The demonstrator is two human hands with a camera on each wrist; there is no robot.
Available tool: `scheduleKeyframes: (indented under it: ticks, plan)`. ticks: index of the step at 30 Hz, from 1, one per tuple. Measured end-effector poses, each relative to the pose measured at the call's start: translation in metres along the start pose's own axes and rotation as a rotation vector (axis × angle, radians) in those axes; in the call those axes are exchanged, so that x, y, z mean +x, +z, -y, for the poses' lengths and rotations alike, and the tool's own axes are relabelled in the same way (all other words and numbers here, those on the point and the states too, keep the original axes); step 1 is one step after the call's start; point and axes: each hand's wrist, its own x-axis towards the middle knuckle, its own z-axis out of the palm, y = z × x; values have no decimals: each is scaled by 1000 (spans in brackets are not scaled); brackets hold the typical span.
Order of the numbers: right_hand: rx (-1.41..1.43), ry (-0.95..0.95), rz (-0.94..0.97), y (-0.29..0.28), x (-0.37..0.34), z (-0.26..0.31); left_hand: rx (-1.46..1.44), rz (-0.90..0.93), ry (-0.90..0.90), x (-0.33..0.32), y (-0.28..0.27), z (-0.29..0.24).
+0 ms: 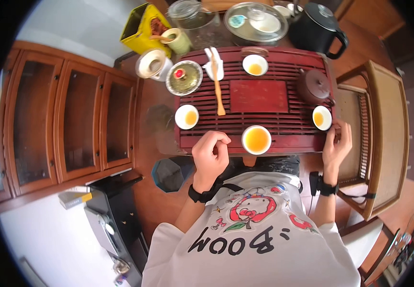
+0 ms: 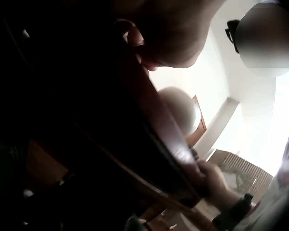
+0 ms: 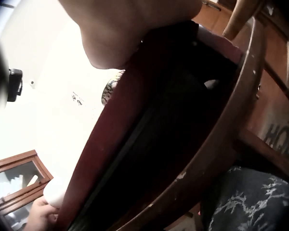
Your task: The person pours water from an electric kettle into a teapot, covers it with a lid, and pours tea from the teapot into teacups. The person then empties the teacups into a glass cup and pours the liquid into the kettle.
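Dark red slats make up the tea tray point(image 1: 259, 95) at the centre of the head view, their gaps presumably meant to drain spills. Four white vessels of amber liquid stand upright on it, one towards each side: the far cup point(image 1: 255, 65) at upper centre, the left cup point(image 1: 187, 117), the right cup point(image 1: 322, 117) and, at lower centre, the near cup point(image 1: 256, 140). Such a spread suggests a serving for each side. The brown teapot point(image 1: 313, 87) stands just beyond the right cup, probably kept there for easy pouring. Both forearms come up from the lower frame, elbows bent, as though braced on the tray's near edge. The left hand point(image 1: 210, 155), left of the near cup, is curled in on itself and holds nothing. The right hand point(image 1: 338, 142), by the tray's corner, has loosely bent fingers and grips no cup; whether its fingertips touch the right cup cannot be told.
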Motion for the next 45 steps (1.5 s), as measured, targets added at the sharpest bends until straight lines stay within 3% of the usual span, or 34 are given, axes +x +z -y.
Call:
scheduleKeyframes:
  ticks: [4, 7, 9, 10, 13, 14, 19, 21, 25, 31, 37, 39, 40, 43, 45]
  plan:
    - [131, 9, 221, -16, 2, 9, 12, -193, 17, -4, -41, -12]
    - [123, -100, 277, -16, 4, 28, 59, -394, -34, -6, -74, 5]
    - [140, -60, 327, -12, 3, 31, 188, -491, -42, 4, -90, 13]
    - [89, -97, 327, -9, 4, 33, 191, -450, -160, 4, -100, 17]
    - [13, -149, 314, -4, 8, 39, 365, -406, -138, 16, -107, 20]
    - [21, -118, 297, -1, 8, 35, 324, -307, -200, 13, -113, 29]
    - [9, -42, 309, -3, 8, 44, 271, -258, -332, 20, -105, 55]
    - [8, -58, 297, -1, 4, 43, -7, -231, -267, 22, -100, 67]
    - [81, -35, 351, -1, -2, 56, -91, -291, -328, 26, -96, 72]
    - [224, -51, 450, 7, 3, 75, 12, -351, -388, 24, -101, 60]
    - [573, 31, 710, 8, 19, 123, -25, -518, -335, 6, -109, 14]
    - [601, -16, 760, 15, 25, 135, 81, -527, -191, -2, -108, -5]
    - [633, -57, 814, 16, 27, 144, 27, -484, -235, -4, -107, -20]
    - [717, -147, 903, 26, 33, 169, 77, -395, -139, -5, -95, -44]
    - [677, -442, 913, 30, 38, 190, 77, -338, -58, -4, -83, -50]
